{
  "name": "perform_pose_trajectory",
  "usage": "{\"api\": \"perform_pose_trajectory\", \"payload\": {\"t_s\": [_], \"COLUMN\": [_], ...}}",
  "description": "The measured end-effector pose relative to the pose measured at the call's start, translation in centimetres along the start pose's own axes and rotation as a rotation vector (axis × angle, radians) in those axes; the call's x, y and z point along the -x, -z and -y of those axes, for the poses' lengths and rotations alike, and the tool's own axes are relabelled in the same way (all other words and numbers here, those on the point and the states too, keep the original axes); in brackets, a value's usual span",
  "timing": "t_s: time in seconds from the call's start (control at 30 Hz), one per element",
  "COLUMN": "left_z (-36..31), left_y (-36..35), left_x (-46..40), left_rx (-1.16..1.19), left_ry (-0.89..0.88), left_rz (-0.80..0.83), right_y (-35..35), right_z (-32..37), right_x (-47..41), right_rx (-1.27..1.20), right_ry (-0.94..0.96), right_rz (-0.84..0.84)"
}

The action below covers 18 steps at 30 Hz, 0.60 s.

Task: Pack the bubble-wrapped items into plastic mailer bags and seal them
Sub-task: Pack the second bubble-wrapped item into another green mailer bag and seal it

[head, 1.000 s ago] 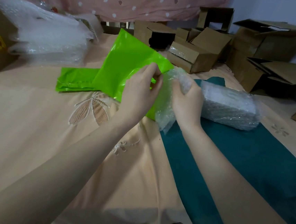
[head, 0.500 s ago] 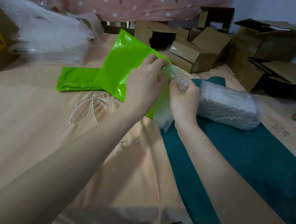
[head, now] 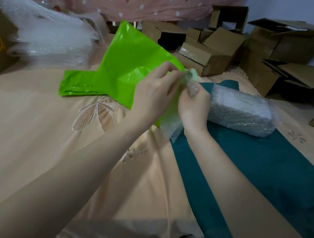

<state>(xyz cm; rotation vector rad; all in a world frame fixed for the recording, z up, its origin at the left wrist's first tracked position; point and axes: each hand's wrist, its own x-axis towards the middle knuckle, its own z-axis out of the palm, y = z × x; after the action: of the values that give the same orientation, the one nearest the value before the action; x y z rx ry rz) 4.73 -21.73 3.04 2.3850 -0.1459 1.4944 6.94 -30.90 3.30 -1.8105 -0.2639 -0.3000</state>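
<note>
A: Why is the green mailer bag [head: 126, 66] held up off the bed [head: 26, 135] like that?

B: Likely to get its mouth open. The left hand [head: 152, 97] pinches the bag's edge, so that grip is closed on plastic, and the bag's far corner stands up

A: And the right hand [head: 194, 105]?

B: Its grip is curled round the loose end of the bubble-wrapped item [head: 241, 109], right at the bag's mouth. I'd judge it's being fed in; most of the item lies on the teal cloth [head: 262, 167], outside the bag

A: Other bags?

B: A second green mailer [head: 75, 84] lies flat behind, near a heap of bubble wrap [head: 45, 31]. Cardboard boxes [head: 202, 56] sit beyond, well apart
</note>
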Motion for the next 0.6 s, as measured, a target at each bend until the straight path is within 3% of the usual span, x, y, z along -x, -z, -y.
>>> {"api": "perform_pose_trajectory", "payload": {"t_s": [0.17, 0.4, 0.6], "left_z": [-0.8, 1.2, 1.5], "left_y": [0.2, 0.8, 0.5], "left_x": [0.6, 0.6, 1.0], "left_rx": [-0.107, -0.112, -0.043], "left_ry": [-0.063, 0.089, -0.027], "left_rz": [0.044, 0.168, 0.281], "right_y": [0.0, 0.4, 0.3], "right_z": [0.4, 0.3, 0.7], "right_x": [-0.2, -0.3, 0.2], "right_rx": [-0.394, -0.747, -0.826], "right_ry": [-0.166, -0.409, -0.446], "right_rz": [-0.080, -0.110, 0.099]}}
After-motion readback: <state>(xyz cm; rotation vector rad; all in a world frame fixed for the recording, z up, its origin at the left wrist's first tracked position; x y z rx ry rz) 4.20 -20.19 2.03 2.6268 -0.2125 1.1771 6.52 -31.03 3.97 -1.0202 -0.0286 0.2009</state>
